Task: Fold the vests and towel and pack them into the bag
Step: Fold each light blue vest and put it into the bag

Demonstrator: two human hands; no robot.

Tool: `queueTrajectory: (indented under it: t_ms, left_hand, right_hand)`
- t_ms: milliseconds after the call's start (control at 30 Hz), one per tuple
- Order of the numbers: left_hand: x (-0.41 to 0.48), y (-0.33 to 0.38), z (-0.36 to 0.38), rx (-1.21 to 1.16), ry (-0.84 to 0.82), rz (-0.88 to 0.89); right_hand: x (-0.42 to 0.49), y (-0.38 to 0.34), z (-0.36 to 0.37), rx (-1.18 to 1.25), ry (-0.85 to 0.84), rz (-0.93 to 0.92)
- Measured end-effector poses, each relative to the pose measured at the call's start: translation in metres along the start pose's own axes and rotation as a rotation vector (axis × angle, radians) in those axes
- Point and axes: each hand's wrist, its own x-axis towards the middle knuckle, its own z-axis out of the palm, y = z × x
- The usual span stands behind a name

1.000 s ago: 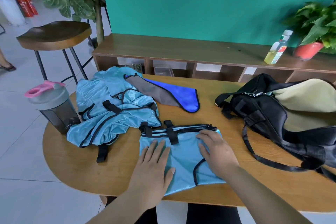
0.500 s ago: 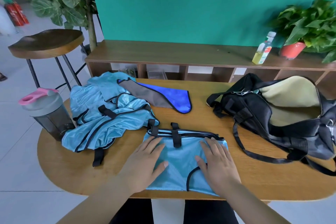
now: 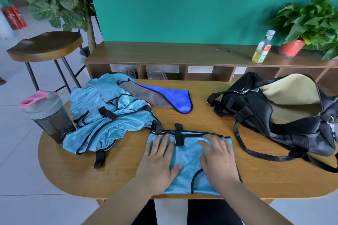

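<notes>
- The left hand [image 3: 157, 166] lies palm down on the left half of the folded vest [image 3: 189, 153], fingers straight and spread, gripping nothing
- The right hand [image 3: 217, 160] lies flat on the right half of the same vest, fingers straight and reaching its far edge; it pinches nothing
- The folded vest is light blue with black trim and lies at the near edge of the wooden table [image 3: 201, 118], right in front of the person; a short black strap crosses its far edge between the two hands
- A loose heap of unfolded light-blue vests [image 3: 109, 124] lies to the left; its near corner touches the far left corner of the folded vest, and one black strap trails toward the person
- The towel [image 3: 170, 97], blue on one face and grey on the other, lies partly folded at the far side of the table, with one end resting on the heap
- The black duffel bag [image 3: 256, 115] sits on the right of the table, well apart from the folded vest; its top gapes open on a beige lining, and its shoulder strap loops across the wood
- A shaker bottle [image 3: 47, 115] with a grey lid and pink cap stands at the table's left edge, touching the heap
- Behind the table runs a low wooden shelf [image 3: 182, 55] against a green wall, carrying a drink bottle [image 3: 261, 47] and a potted plant [image 3: 311, 23]
- A wooden stool [image 3: 43, 45] stands on the floor at far left
</notes>
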Motion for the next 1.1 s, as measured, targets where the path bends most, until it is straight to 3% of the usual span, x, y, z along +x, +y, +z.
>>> queueTrajectory:
  t_ms: [100,167,533,700,733,900,1100]
  left_hand:
    - [-0.001,0.000,0.001,0.016,0.003,-0.002]
    - [-0.001,0.000,0.001,0.022,-0.004,-0.005]
    - [-0.004,-0.001,-0.002,-0.111,0.089,-0.024]
    - [0.003,-0.018,-0.019,-0.410,0.562,-0.236]
    - [0.011,-0.025,-0.020,-0.452,0.595,-0.287]
    - [0.056,-0.057,-0.030,-0.585,0.347,-0.267]
    - [0.062,-0.060,-0.031,-0.614,0.248,-0.190]
  right_hand:
    - [0.018,-0.012,0.012,0.125,-0.018,-0.250]
    - [0.028,-0.017,0.018,0.100,-0.091,-0.312]
    - [0.063,-0.038,0.014,0.028,-0.269,-0.036]
    - [0.053,-0.041,0.025,-0.045,-0.212,-0.008]
    - [0.053,-0.041,0.027,-0.043,-0.205,-0.005]
    - [0.054,-0.042,0.026,-0.053,-0.204,-0.003]
    - [0.053,-0.040,0.029,-0.034,-0.204,0.008]
